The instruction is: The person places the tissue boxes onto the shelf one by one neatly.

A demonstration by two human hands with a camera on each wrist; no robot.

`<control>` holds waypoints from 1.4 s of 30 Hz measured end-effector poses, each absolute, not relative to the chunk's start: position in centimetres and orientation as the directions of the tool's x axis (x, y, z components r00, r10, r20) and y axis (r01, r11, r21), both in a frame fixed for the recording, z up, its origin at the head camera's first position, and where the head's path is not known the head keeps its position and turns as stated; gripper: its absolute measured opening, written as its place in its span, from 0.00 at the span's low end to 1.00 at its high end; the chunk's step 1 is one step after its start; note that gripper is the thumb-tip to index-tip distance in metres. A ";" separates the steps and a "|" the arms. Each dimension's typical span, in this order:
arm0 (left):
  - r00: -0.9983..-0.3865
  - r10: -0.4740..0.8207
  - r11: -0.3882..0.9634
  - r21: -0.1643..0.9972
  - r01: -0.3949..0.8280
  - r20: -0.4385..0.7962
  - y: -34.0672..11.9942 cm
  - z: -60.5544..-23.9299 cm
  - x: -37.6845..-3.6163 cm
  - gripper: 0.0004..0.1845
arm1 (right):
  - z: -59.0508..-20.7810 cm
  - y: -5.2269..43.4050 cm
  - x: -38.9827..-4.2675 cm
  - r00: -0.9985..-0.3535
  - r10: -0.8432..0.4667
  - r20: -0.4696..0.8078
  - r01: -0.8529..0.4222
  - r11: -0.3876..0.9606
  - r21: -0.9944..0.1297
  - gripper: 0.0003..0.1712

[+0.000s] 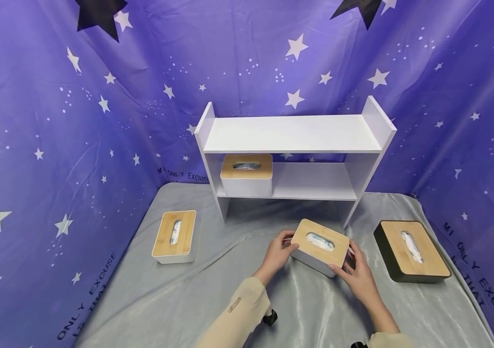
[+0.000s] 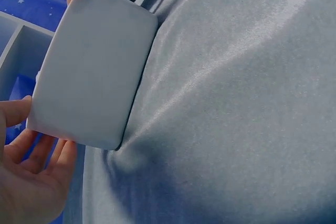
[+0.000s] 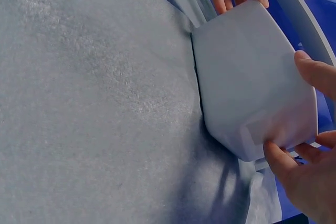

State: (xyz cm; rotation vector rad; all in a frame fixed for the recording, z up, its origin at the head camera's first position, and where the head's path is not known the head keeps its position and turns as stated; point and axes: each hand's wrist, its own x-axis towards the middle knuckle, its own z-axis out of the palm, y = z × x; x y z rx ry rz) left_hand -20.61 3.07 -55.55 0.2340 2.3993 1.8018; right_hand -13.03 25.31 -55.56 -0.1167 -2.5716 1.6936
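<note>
A white tissue box with a bamboo lid (image 1: 320,244) sits low over the grey cloth (image 1: 177,304), just in front of the shelf. My left hand (image 1: 278,252) grips its left end, and my right hand (image 1: 357,273) grips its right end. In the left wrist view the box's white side (image 2: 94,72) fills the upper left, with my left hand (image 2: 29,182) beneath it. The right wrist view shows the same box (image 3: 252,93) with my right hand's fingers (image 3: 307,182) wrapped round its near end. I cannot tell whether the box touches the cloth.
A white two-tier shelf (image 1: 292,135) stands at the back, with another white tissue box (image 1: 247,175) at the left of its lower level. A third white box (image 1: 175,235) lies left on the cloth and a black one (image 1: 412,251) right. Purple star fabric (image 1: 47,145) surrounds the table.
</note>
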 end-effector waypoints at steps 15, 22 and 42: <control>-0.983 0.180 0.253 0.967 0.006 -0.041 2.6 -55.5 -19.3 0.19 | -56.1 25.5 -12.7 -0.994 0.083 0.077 -0.039 0.391 -0.919 0.49; -0.980 0.194 0.261 0.965 0.003 -0.049 2.4 -55.3 -18.2 0.20 | -56.5 25.6 -12.1 -0.987 0.131 0.093 -0.024 0.453 -0.891 0.39; -0.980 0.194 0.201 0.979 0.006 -0.034 2.5 -55.4 -16.8 0.23 | -56.5 25.5 -11.7 -0.983 0.154 0.096 -0.027 0.401 -0.916 0.41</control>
